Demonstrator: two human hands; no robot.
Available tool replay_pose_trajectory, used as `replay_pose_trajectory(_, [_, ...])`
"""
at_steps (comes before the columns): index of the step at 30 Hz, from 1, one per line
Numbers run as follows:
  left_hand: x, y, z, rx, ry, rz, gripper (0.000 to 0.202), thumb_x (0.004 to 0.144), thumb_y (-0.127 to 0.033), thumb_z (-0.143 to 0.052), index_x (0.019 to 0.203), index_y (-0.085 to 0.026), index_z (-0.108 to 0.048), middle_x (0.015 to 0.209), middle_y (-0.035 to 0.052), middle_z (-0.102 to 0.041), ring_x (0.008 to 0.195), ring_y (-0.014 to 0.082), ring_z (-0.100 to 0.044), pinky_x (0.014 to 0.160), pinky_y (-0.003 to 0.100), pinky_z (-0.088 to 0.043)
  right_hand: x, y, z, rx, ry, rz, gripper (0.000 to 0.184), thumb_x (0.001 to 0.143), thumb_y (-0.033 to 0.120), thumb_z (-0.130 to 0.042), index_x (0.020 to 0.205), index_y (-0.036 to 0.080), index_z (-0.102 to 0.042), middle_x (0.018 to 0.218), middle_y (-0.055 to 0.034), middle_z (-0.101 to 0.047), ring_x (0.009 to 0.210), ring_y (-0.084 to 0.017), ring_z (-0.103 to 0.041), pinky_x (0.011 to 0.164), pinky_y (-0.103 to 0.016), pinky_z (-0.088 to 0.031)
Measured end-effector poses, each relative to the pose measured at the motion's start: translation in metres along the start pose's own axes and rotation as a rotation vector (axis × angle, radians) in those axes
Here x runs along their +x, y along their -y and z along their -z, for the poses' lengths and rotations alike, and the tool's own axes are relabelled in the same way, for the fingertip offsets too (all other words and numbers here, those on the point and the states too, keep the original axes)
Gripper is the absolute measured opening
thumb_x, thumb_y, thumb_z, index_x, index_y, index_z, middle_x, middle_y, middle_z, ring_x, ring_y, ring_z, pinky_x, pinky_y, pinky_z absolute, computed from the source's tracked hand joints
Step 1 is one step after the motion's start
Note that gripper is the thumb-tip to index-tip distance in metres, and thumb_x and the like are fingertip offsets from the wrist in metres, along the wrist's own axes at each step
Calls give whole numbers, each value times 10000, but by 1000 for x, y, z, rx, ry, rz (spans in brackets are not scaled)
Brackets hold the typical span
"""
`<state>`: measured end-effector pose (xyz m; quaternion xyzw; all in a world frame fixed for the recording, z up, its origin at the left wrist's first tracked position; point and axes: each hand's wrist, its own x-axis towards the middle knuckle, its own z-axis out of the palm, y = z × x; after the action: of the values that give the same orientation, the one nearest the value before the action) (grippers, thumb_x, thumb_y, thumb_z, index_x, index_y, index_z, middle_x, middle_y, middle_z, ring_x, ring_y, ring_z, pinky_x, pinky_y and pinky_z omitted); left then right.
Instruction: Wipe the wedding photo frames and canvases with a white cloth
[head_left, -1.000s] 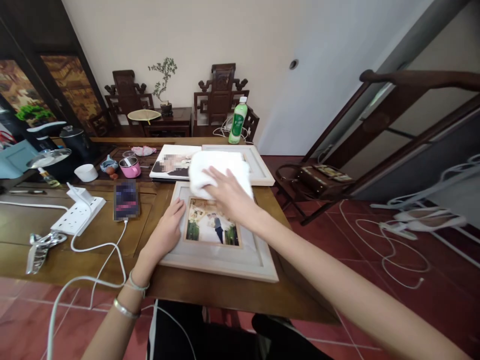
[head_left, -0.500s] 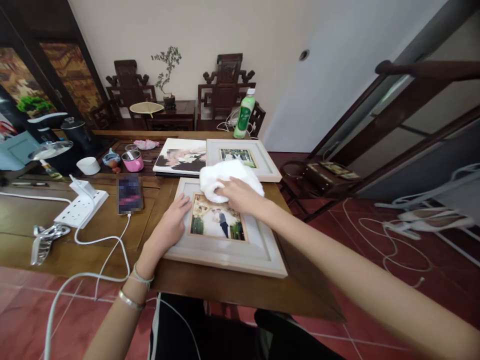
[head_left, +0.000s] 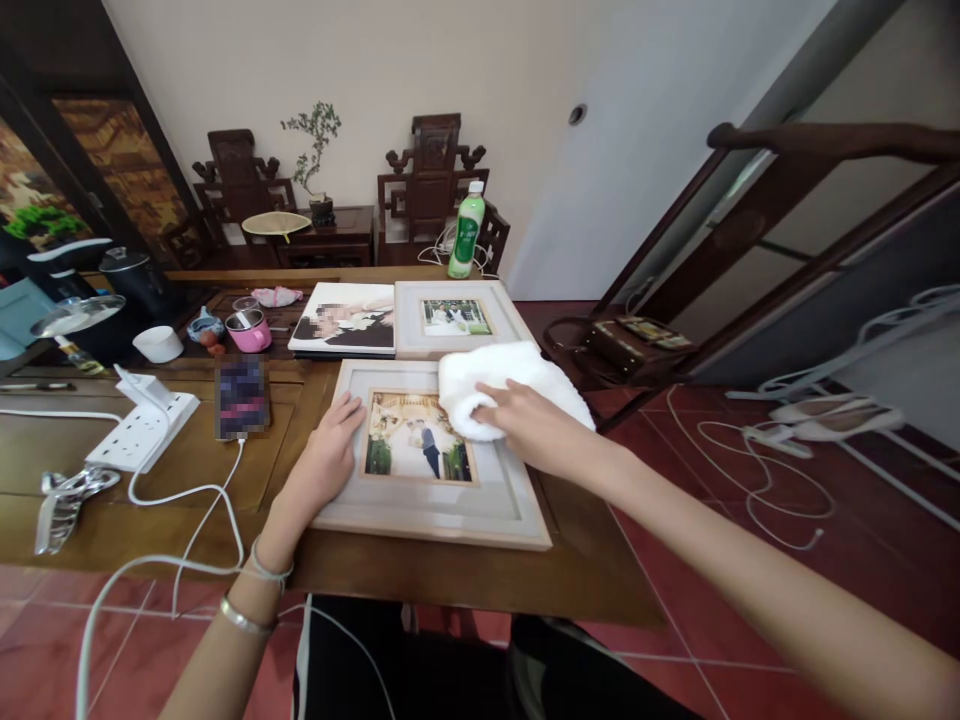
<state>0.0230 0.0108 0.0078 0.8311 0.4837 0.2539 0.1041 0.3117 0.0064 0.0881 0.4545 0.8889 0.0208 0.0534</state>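
A pale wooden picture frame [head_left: 427,525] with a wedding photo [head_left: 416,440] lies flat near the table's front edge. My left hand [head_left: 330,450] rests on its left side with the fingers stretched out flat. On the frame's upper right part, my right hand [head_left: 517,415] grips a folded white towel [head_left: 510,375] and presses it down. The towel hides that corner and hangs a little past the frame's right edge. Just behind lie a second framed photo [head_left: 457,315] and a white-covered photo album or panel [head_left: 349,318] beside it.
A green bottle [head_left: 466,232] stands behind the frames. Left on the wooden table [head_left: 450,580] are a phone [head_left: 241,397] on a charging cable, a power strip [head_left: 146,430], a silver hair clip [head_left: 71,505], a pink cup [head_left: 249,330] and a white cup [head_left: 158,344].
My right hand has slid the towel rightward and slightly nearer across the frame, uncovering the top edge above the photo. My left hand keeps its place on the frame. The whole view has shifted slightly.
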Motion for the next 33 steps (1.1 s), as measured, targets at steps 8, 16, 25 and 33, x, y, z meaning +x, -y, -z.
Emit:
replay_pose_trajectory(8, [-1, -7, -3, 15, -14, 61, 529, 811, -8, -334, 1299, -118, -508, 1438, 158, -426, 1394, 254, -307, 1120, 520, -298, -90, 51, 17, 286, 129, 83, 554, 569, -113, -391, 939, 176, -686, 1213, -157, -613, 1261, -294, -471, 1025, -449, -376])
replay_pose_trajectory(16, [5, -5, 1, 6, 59, 43, 568, 780, 19, -341, 1303, -128, -508, 1455, 142, -414, 1404, 244, -286, 1133, 515, -274, -67, 48, 8, 300, 113, -77, 658, 623, -96, -359, 1169, 162, -622, 1338, -175, -533, 1291, -284, -440, 1007, -431, -410])
replay_pose_trajectory(25, [7, -9, 7, 15, 82, 57, 568, 785, 18, -329, 1304, -119, -514, 1456, 126, -421, 1397, 234, -303, 1135, 511, -282, 25, -17, -38, -30, -308, -192, 559, 707, -99, -389, 1208, 52, -586, 1441, -222, -402, 1376, -336, -276, 1070, -536, -269])
replay_pose_trajectory(33, [8, -2, -1, 8, -5, 12, 547, 785, -1, -339, 1288, -98, -530, 1398, 152, -489, 1375, 237, -347, 1129, 492, -311, -8, 11, -23, -8, -90, -13, 538, 687, -81, -436, 1174, 58, -615, 1390, -251, -451, 1346, -367, -320, 1043, -596, -269])
